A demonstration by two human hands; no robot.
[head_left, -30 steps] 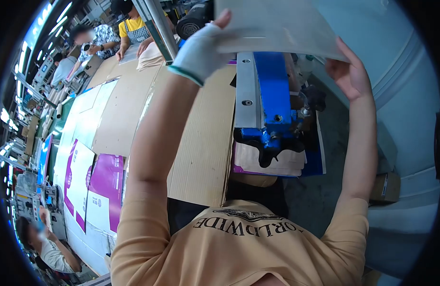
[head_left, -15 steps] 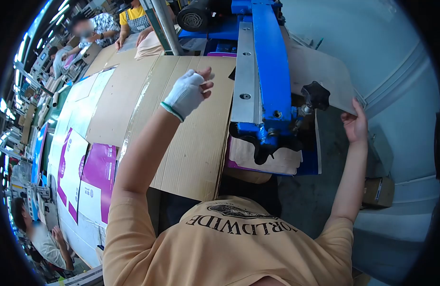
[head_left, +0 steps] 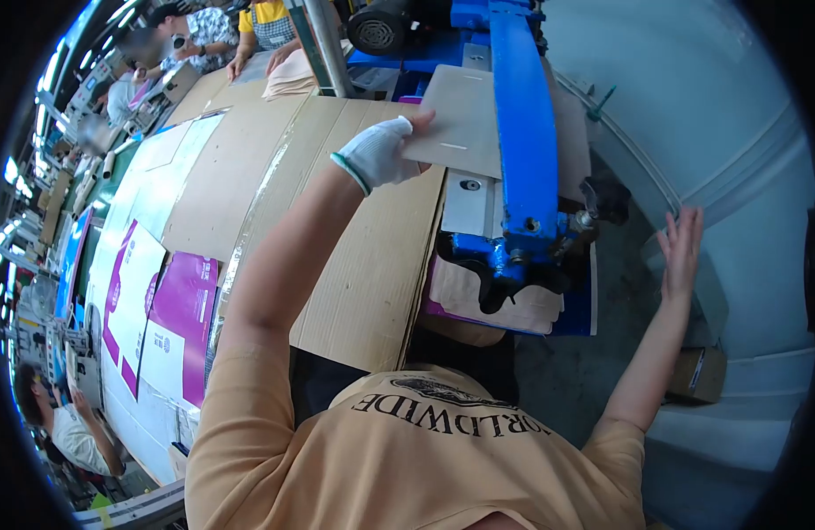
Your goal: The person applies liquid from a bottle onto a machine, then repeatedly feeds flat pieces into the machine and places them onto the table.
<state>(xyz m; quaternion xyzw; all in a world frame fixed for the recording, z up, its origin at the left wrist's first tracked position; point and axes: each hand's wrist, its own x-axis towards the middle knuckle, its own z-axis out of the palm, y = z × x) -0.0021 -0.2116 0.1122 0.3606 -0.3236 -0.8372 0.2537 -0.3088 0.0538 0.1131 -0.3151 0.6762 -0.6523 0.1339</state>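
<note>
My left hand, in a white glove with bare fingertips, grips the left edge of a translucent pale sheet between thumb and fingers. The sheet lies across the metal plate and passes under the blue machine arm. Another part of pale sheet material shows on the arm's right side. To the right of the machine, my right hand is bare and raised, its fingers apart, holding nothing.
A cardboard-covered table extends left, with purple and white printed sheets on it. A black knob juts from the machine. Tan pieces are stacked below it. A cardboard box stands at right. Other people work at left.
The sheet has come down from in front of me to the machine. My left hand has taken its left edge, and my right hand has let go and opened.
</note>
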